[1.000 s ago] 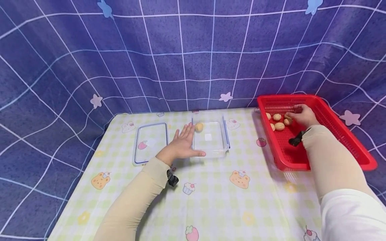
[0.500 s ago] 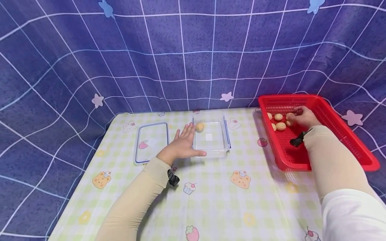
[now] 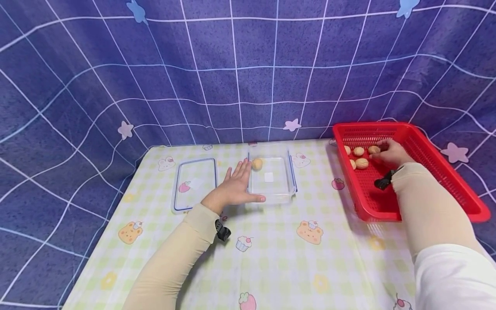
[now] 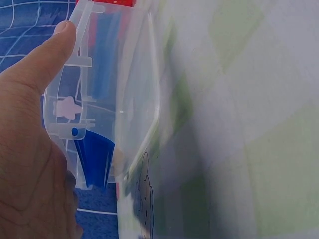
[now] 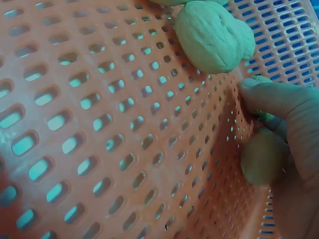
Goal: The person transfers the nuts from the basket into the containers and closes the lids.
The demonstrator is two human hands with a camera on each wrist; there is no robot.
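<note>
My left hand [image 3: 231,189] lies spread along the near left side of a clear plastic food container [image 3: 271,199], its thumb [image 4: 52,55] straight along the container's front wall. One walnut [image 3: 257,164] sits inside at the back left. My right hand [image 3: 393,154] reaches into a red plastic basket [image 3: 366,198]. In the right wrist view, a blurred walnut [image 5: 261,157] is held within the curled right hand, while the thumb tip reaches another walnut [image 5: 261,79], partly hidden behind it. Several other walnuts [image 3: 362,163] lie at the basket's left side.
A clear lid with a blue seal [image 3: 195,160] lies left of the container. A blue clip flap [image 4: 94,159] hangs from the container's side. Patterned cloth [image 3: 279,258] covers the table, and a dark blue grid curtain [image 3: 252,86] rises behind it.
My right hand has closed on a walnut in the basket and shifted slightly; one fewer walnut shows by its fingertips. The left hand and container have stayed in place.
</note>
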